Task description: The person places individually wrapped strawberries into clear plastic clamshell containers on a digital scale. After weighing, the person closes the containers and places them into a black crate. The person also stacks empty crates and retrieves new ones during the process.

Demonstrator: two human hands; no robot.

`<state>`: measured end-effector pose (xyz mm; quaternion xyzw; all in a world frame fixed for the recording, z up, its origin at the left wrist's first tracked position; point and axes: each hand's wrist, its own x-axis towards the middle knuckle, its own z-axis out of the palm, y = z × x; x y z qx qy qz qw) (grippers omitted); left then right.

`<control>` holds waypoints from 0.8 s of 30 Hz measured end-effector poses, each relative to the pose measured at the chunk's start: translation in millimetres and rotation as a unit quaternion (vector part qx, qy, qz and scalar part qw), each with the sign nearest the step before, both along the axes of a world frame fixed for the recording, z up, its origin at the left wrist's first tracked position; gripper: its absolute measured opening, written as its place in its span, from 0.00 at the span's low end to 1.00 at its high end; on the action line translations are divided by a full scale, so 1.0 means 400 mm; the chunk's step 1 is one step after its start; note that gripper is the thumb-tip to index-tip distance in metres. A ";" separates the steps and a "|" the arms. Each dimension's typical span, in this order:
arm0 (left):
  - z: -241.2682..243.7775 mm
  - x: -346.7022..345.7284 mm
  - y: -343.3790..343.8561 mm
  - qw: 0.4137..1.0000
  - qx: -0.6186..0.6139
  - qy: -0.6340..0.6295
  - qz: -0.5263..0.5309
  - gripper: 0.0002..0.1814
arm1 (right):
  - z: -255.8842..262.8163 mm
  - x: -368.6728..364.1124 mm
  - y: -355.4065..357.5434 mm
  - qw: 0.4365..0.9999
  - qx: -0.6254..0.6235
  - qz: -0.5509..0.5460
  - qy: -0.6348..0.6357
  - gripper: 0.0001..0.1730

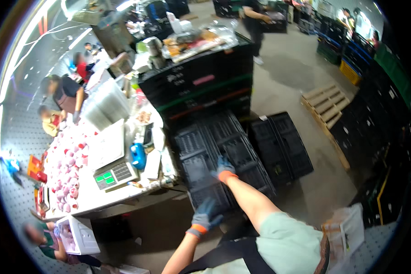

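Before me lies a black plastic crate [195,167] with a closed, ribbed lid in two halves that meet along a middle seam. My right hand [225,169], in a grey-blue work glove with an orange cuff, reaches over the lid by the seam. Its thumb stands apart from the blurred fingers, and nothing shows in its grasp; whether it presses on the lid I cannot tell. Near the lid's close edge is my left hand [205,217], gloved alike, fingers spread and thumb out, holding nothing. A second black lidded crate [281,147] stands just right of the first.
Left, a worktable [89,205] bears a digital scale [116,174], a blue bottle [137,156] and many pink-wrapped round items [66,164]. Stacked black crates [205,78] rise ahead. A wooden pallet [325,106] lies right. At lower left a person holds a white bin [84,236].
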<state>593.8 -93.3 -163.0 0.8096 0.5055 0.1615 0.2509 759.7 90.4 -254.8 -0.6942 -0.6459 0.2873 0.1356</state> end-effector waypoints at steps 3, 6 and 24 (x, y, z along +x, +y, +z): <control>-0.189 -0.038 -0.054 0.982 -0.044 0.171 -0.060 0.44 | 0.113 -0.010 0.058 0.971 -0.231 0.051 -0.025 0.62; -0.137 -0.009 -0.019 0.990 -0.100 0.092 -0.023 0.40 | 0.170 0.043 0.104 0.991 -0.133 0.016 -0.014 0.60; 0.136 0.071 0.086 0.970 0.169 0.028 -0.174 0.19 | 0.319 0.305 0.162 0.800 -0.075 0.321 -0.501 0.25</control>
